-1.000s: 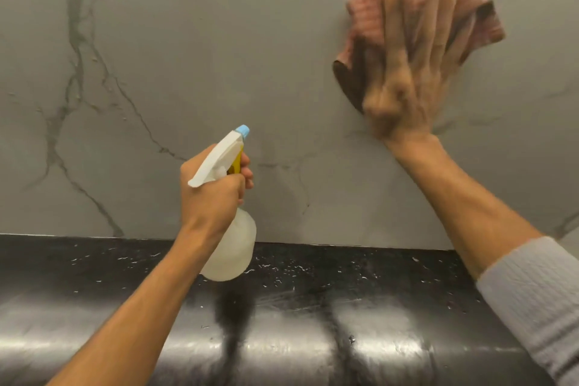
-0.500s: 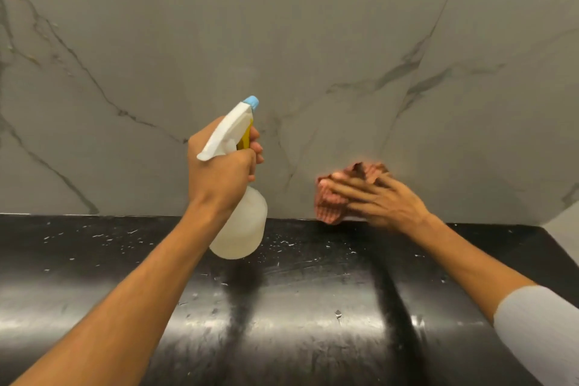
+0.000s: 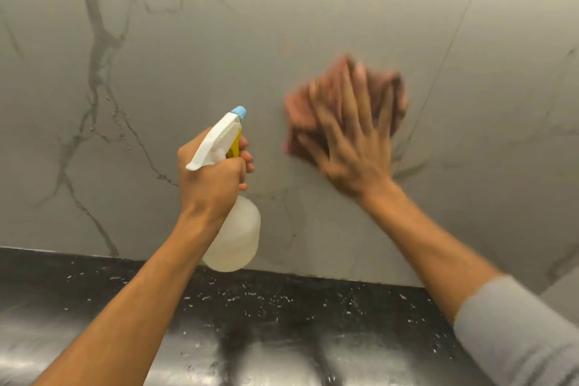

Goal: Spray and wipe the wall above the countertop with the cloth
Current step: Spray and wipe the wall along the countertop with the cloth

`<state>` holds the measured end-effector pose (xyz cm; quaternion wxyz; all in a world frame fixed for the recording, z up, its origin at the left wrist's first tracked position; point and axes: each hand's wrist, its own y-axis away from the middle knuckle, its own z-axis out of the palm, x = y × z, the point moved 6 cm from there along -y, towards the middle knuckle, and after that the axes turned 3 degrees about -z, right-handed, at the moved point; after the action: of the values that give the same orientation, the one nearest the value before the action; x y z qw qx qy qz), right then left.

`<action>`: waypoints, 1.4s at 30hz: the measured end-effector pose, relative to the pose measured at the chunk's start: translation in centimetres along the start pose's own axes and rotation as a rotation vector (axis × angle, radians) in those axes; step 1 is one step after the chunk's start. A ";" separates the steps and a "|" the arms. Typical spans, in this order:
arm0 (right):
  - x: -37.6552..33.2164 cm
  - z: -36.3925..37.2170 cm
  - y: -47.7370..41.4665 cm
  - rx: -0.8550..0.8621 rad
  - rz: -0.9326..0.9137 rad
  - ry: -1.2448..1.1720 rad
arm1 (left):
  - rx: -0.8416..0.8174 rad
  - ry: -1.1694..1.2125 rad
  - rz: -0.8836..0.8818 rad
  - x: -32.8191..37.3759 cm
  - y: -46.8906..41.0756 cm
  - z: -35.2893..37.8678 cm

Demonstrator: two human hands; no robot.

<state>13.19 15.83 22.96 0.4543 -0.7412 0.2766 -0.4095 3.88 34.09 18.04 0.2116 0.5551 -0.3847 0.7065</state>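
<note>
The grey marble-look wall [image 3: 313, 9] fills the upper view, with dark veins at the left. My right hand [image 3: 351, 138] presses a pink cloth [image 3: 300, 110] flat against the wall, fingers spread; both are motion-blurred. My left hand [image 3: 213, 178] grips the neck of a white spray bottle [image 3: 238, 238], its blue nozzle pointing at the wall, just left of the cloth. The bottle hangs above the back edge of the black countertop [image 3: 282, 307].
The glossy black countertop runs along the bottom, speckled with white flecks. A thin seam [image 3: 454, 41] slants down the wall to the right of the cloth. A lighter surface [image 3: 564, 291] shows at the far right edge.
My right hand has swept the cloth from the wall's base by the countertop up to mid-height. The left hand with the bottle has stayed about where it was.
</note>
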 end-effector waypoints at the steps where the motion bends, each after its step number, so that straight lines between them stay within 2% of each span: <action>1: -0.3 -0.2 2.0 -0.076 -0.007 0.011 | -0.004 -0.005 0.010 0.6 -0.1 -0.2; 3: 2.2 -1.5 4.8 -0.141 0.051 0.051 | -0.004 -0.007 0.018 1.7 -0.5 -0.6; 5: 7.4 -2.0 0.9 -0.049 0.385 0.066 | 0.018 0.004 0.019 2.8 -1.0 -0.9; 7: 9.6 -2.7 -5.0 0.151 0.659 0.137 | 0.052 0.015 0.018 3.8 -1.4 -1.1; 8: 8.7 -2.7 -7.0 0.190 0.691 0.146 | 0.064 0.018 0.019 4.1 -1.4 -1.1; 9: 7.1 -2.4 -7.9 0.196 0.601 0.130 | 0.073 0.021 0.024 4.5 -1.5 -1.0; 11: 3.3 -1.3 -5.8 0.089 0.325 0.102 | 0.089 0.025 0.035 5.1 -1.6 -1.0; 13: 2.7 -1.6 -2.0 -0.033 0.217 0.070 | 0.078 0.028 0.045 5.4 -1.6 -1.0; 14: 4.1 -2.1 -1.4 -0.018 0.257 0.076 | 0.068 0.030 0.049 5.7 -1.7 -1.2; 15: 6.0 -2.3 -1.8 0.024 0.374 0.088 | 0.056 0.027 0.054 5.9 -1.9 -1.2; 17: 9.8 -2.7 -5.2 0.213 0.714 0.094 | 0.043 0.021 0.063 6.3 -2.3 -1.3; 18: 10.1 -2.9 -7.4 0.278 0.792 0.119 | 0.044 0.019 0.066 6.5 -2.5 -1.4; 19: 9.2 -2.8 -9.1 0.317 0.783 0.151 | 0.042 0.016 0.067 6.7 -2.7 -1.3; 20: 7.2 -2.4 -10.1 0.324 0.653 0.160 | 0.040 0.013 0.067 6.7 -2.9 -1.1; 23: -0.7 0.0 -6.1 0.096 0.181 0.072 | 0.027 -0.003 0.061 6.6 -3.3 -0.6; 25: -2.1 0.5 -2.7 -0.019 0.061 0.079 | 0.014 -0.010 0.065 6.4 -3.6 -0.7; 27: -0.7 0.2 -3.0 -0.004 0.084 0.056 | -0.001 -0.022 0.060 6.3 -3.8 -1.4; 31: 1.6 -0.3 -10.9 0.266 0.488 0.050 | 0.020 -0.023 0.034 6.6 -4.9 -3.6; 32: 0.9 0.0 -12.9 0.318 0.526 0.051 | 0.029 -0.024 0.034 6.9 -5.1 -4.1; 33: -0.5 0.4 -14.3 0.328 0.500 0.049 | 0.036 -0.026 0.036 7.1 -5.4 -4.5; 35: -4.3 1.5 -14.3 0.286 0.303 0.023 | 0.047 -0.033 0.046 7.4 -5.9 -5.6; 39: -9.5 2.9 -6.1 0.010 -0.052 0.012 | 0.055 -0.038 0.037 7.0 -6.6 -7.8; 41: -8.6 2.4 -4.5 -0.037 -0.125 0.007 | 0.037 -0.046 0.030 6.6 -6.8 -8.9; 42: -7.6 2.1 -5.2 -0.028 -0.084 0.003 | 0.029 -0.049 0.027 6.4 -7.0 -9.4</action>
<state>11.32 24.96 24.45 0.4258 -0.7579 0.2517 -0.4254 1.26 44.88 25.45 0.1843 0.5702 -0.3868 0.7009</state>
